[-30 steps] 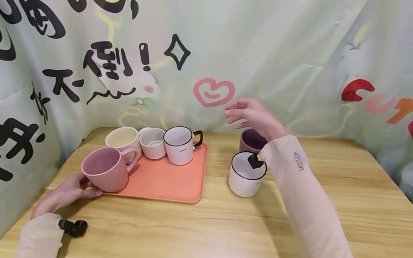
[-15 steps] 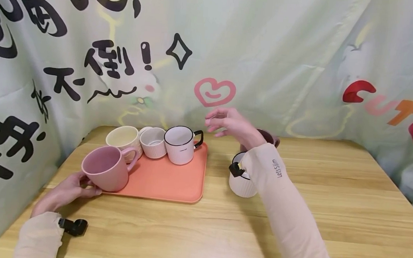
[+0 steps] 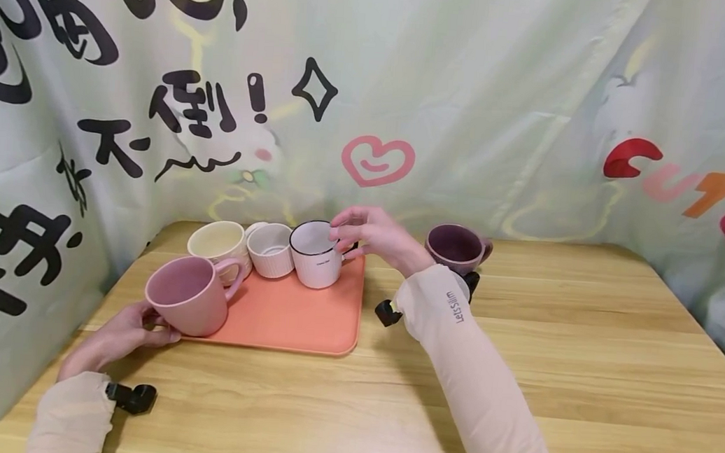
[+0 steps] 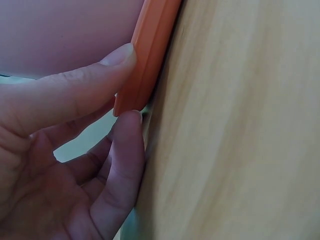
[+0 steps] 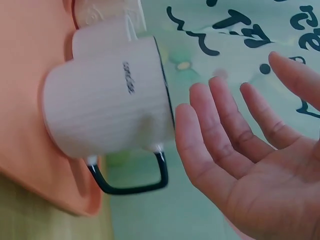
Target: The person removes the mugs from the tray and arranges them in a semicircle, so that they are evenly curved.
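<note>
My left hand [image 3: 127,336] pinches the near left corner of an orange tray [image 3: 292,323]; in the left wrist view the thumb [image 4: 117,57] lies on the tray's rim and a finger [image 4: 127,140] meets the corner from below. A big pink mug [image 3: 183,298] stands on the tray just above that hand. My right hand [image 3: 380,240], fingers loosely spread, is at a white mug [image 3: 314,269] with a black rim and black handle [image 5: 132,190]. Its fingertips overlap the mug's rim in the head view. In the right wrist view the palm faces the mug and holds nothing.
A cream mug [image 3: 216,241] and a small ribbed white cup [image 3: 271,252] line the tray's back. On the table [image 3: 581,354], a dark purple mug [image 3: 456,246] stands right of the tray. The right sleeve [image 3: 456,338] mostly hides another white mug. A printed curtain [image 3: 503,110] hangs behind.
My right hand has moved left and down, from above the purple mug to the white mug on the tray. The left hand stays at the tray's corner.
</note>
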`<action>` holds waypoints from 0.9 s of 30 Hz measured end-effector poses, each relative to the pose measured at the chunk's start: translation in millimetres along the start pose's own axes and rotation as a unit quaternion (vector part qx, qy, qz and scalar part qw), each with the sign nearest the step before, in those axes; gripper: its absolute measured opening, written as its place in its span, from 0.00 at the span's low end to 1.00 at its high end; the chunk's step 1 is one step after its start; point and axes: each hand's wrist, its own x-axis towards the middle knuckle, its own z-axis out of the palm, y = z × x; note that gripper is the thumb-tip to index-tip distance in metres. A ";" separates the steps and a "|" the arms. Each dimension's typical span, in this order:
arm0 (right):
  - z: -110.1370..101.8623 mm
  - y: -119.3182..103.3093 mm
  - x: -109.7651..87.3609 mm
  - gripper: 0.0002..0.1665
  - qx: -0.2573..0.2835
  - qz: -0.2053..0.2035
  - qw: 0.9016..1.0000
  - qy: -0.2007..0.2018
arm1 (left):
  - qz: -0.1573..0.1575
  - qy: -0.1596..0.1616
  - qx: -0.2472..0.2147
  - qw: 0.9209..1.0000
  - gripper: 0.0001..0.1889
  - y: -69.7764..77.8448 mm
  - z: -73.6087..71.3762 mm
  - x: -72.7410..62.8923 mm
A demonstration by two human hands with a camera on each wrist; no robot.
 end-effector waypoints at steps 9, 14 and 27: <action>18.8 7.6 7.8 0.18 0.015 -0.002 1.000 -0.021 | 0.003 -0.001 -0.005 1.000 0.31 0.2 1.3 0.0; 29.9 7.3 9.8 0.18 0.020 0.000 0.999 -0.037 | 0.003 0.000 -0.002 1.000 0.30 0.0 1.4 0.5; 54.9 9.1 16.5 0.19 0.057 -0.013 0.994 -0.087 | -0.003 0.001 0.007 1.000 0.29 -0.7 1.5 0.9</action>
